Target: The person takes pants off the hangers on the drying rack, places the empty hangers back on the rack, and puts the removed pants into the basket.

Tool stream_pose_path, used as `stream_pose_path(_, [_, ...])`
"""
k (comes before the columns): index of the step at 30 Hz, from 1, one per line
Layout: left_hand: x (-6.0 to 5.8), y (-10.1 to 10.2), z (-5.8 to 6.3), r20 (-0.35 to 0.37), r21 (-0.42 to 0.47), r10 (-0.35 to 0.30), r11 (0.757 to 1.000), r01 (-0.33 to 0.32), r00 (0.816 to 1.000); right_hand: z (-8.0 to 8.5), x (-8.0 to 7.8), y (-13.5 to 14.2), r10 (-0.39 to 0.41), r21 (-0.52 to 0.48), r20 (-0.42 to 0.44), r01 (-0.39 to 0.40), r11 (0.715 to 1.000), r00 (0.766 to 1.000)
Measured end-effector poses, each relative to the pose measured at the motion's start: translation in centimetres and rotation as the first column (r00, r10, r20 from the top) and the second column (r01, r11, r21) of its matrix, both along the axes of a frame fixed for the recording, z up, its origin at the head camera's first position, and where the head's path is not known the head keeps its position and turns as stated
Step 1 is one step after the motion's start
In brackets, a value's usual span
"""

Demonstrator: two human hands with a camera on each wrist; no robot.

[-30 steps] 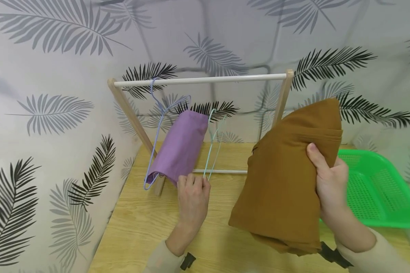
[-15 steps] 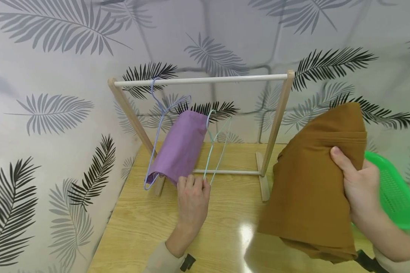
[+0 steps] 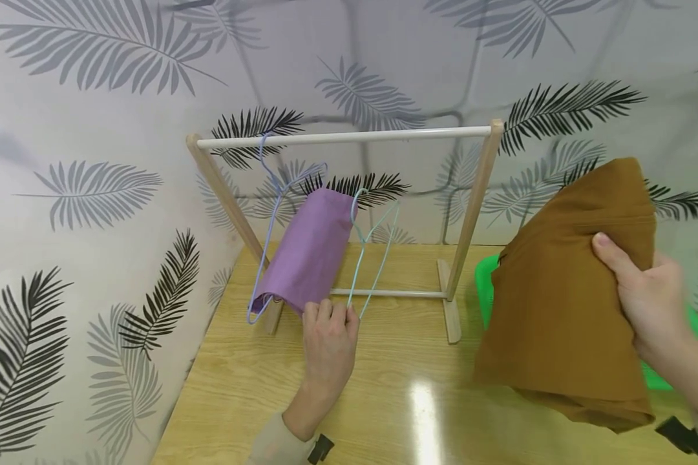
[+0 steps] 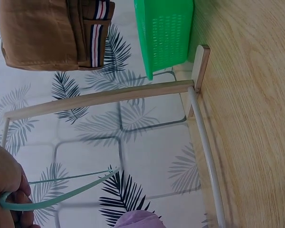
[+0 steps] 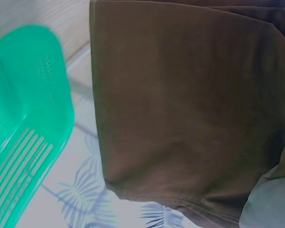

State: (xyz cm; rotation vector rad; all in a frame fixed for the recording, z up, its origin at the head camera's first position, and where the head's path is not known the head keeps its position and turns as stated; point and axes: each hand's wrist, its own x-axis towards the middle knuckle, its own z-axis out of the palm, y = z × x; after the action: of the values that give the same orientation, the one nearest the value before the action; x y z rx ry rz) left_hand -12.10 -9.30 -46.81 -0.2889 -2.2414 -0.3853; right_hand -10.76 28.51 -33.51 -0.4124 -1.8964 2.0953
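Observation:
My left hand (image 3: 328,342) pinches the lower bar of a mint-green hanger (image 4: 66,195), which stands upright with its hook up, in front of the rack (image 3: 372,136). To the right, my right hand (image 3: 645,297) grips folded brown pants (image 3: 570,310) near the top, thumb on the near side and fingers hidden behind the cloth. Striped trim on the pants shows in the left wrist view. A lilac hanger (image 3: 271,226) hangs on the rack's white bar at left, with a purple cloth (image 3: 311,252) draped over it.
A green plastic basket (image 3: 486,284) stands on the wooden table (image 3: 378,387) at right, partly hidden behind the pants. The rack's right wooden leg (image 3: 474,213) rises between the hanger and the basket. Leaf-patterned sheeting (image 3: 93,245) lines the left side and back.
My right hand has carried the brown pants rightward, until they overlap the basket. The mint-green hanger has turned a little in my left hand, which stays in place.

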Motion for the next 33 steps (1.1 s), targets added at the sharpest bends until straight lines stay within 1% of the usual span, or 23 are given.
stream_pose_path(3, [0.0, 0.0, 0.0, -0.004, 0.001, -0.003, 1.0, 0.003, 1.0, 0.1, -0.5, 0.8, -0.005, 0.081, 0.004, 0.004, 0.997, 1.0])
stream_pose_path(5, [0.0, 0.1, 0.0, -0.012, 0.006, -0.007, 1.0, 0.007, 1.0, 0.1, -0.8, 1.2, -0.006, 0.189, 0.025, 0.001, 0.982, 1.0])
stream_pose_path(7, [-0.1, 0.1, -0.1, -0.022, 0.01, -0.01, 1.0, 0.01, 1.0, 0.2, -1.2, 1.7, -0.001, 0.288, 0.044, -0.012, 0.957, 0.999])
stream_pose_path(9, [-0.1, 0.1, -0.1, -0.028, 0.013, -0.012, 1.0, 0.012, 1.0, 0.1, -1.6, 2.1, -0.007, 0.384, 0.07, -0.021, 0.923, 0.998])
stream_pose_path(10, [-0.1, 0.1, -0.1, -0.029, 0.014, -0.013, 1.0, 0.013, 1.0, 0.1, -1.8, 2.3, -0.009, 0.425, 0.075, -0.024, 0.905, 0.997])
stream_pose_path(11, [-0.1, 0.1, -0.2, -0.029, 0.013, -0.014, 1.0, 0.014, 0.999, 0.1, -2.0, 2.5, -0.007, 0.448, 0.076, -0.028, 0.894, 0.997])
stream_pose_path(14, [-0.2, 0.1, -0.2, -0.022, 0.006, -0.012, 1.0, 0.012, 1.0, -0.1, -2.6, 3.2, -0.001, 0.489, 0.076, -0.037, 0.871, 0.997])
stream_pose_path(18, [-0.1, 0.1, -0.2, -0.01, 0.003, -0.011, 1.0, 0.011, 1.0, -0.5, -3.4, 4.2, 0.023, 0.54, 0.052, -0.048, 0.84, 0.998])
stream_pose_path(19, [-0.1, 0.1, -0.2, -0.009, 0.004, -0.011, 1.0, 0.011, 1.0, -0.6, -3.6, 4.5, 0.031, 0.543, 0.046, -0.052, 0.838, 0.998])
stream_pose_path(22, [-0.2, 0.1, -0.2, -0.013, 0.005, -0.01, 1.0, 0.01, 1.0, -1.0, -4.0, 5.2, 0.042, 0.572, 0.038, -0.056, 0.818, 0.998])
stream_pose_path(25, [-0.2, 0.1, -0.2, -0.024, 0.0, -0.009, 1.0, 0.009, 1.0, -1.6, -4.4, 5.9, 0.058, 0.582, 0.041, -0.071, 0.81, 0.997])
stream_pose_path(26, [-0.2, 0.1, -0.2, -0.026, -0.001, -0.009, 1.0, 0.009, 1.0, -1.8, -4.6, 6.1, 0.061, 0.592, 0.039, -0.073, 0.803, 0.997])
stream_pose_path(33, [-0.2, 0.1, 0.0, -0.03, -0.014, -0.011, 1.0, 0.011, 0.999, -3.1, -5.6, 7.4, 0.077, 0.592, 0.065, -0.1, 0.8, 0.995])
